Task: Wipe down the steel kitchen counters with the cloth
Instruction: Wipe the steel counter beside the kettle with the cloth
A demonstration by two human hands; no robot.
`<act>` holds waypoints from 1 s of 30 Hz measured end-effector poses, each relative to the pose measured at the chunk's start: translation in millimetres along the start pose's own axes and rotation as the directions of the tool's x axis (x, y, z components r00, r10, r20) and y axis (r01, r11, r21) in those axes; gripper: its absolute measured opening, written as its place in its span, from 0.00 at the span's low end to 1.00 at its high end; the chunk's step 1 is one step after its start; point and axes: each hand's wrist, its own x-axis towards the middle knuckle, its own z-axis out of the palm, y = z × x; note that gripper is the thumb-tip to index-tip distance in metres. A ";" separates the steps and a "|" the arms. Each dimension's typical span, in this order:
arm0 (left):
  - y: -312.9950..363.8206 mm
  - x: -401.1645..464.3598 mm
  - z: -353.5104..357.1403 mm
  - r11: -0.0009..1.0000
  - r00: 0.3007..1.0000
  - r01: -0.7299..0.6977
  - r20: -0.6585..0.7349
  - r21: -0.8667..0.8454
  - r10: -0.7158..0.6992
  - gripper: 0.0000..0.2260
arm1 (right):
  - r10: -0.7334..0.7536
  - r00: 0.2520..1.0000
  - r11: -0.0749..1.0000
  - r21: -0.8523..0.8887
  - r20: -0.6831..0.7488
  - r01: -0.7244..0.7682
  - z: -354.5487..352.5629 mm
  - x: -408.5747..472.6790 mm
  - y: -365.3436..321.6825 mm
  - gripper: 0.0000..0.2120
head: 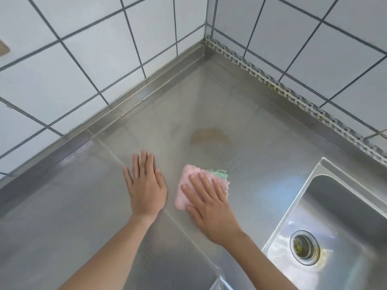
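Pressing flat fingers [201,181] onto a pink cloth [188,185], the right hand [211,208] nears an unwiped brown stain [209,136] farther along the steel surface [261,143], left hand [145,185] flat and empty.

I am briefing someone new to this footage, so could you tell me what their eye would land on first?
Probably the pink and green cloth, pressed flat on the steel counter under the right hand, with the left hand resting flat beside it. Next, the brownish stain just beyond the cloth, toward the tiled corner, and the sink with its drain at the right.
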 end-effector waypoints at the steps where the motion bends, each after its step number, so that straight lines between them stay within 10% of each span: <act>1: -1.4 -0.2 2.3 1.000 1.000 -0.001 -0.006 0.003 0.001 0.23 | -0.032 0.999 0.999 -0.013 0.019 0.032 -1.3 -15.5 14.3 0.26; 13: 0.4 -0.8 3.0 0.999 1.000 0.012 0.020 0.040 -0.013 0.24 | 0.485 0.874 0.872 0.084 -0.031 -0.481 -39.9 83.0 86.4 0.26; 23: 0.5 -0.3 2.7 0.999 1.000 0.010 0.018 0.035 -0.011 0.24 | -0.065 0.998 0.998 -0.015 0.021 0.065 -16.3 21.6 51.2 0.26; 30: 1.7 -0.6 2.6 0.999 1.000 0.008 0.015 0.049 -0.009 0.24 | 0.410 0.912 0.911 0.051 -0.020 -0.409 -60.9 102.7 134.7 0.28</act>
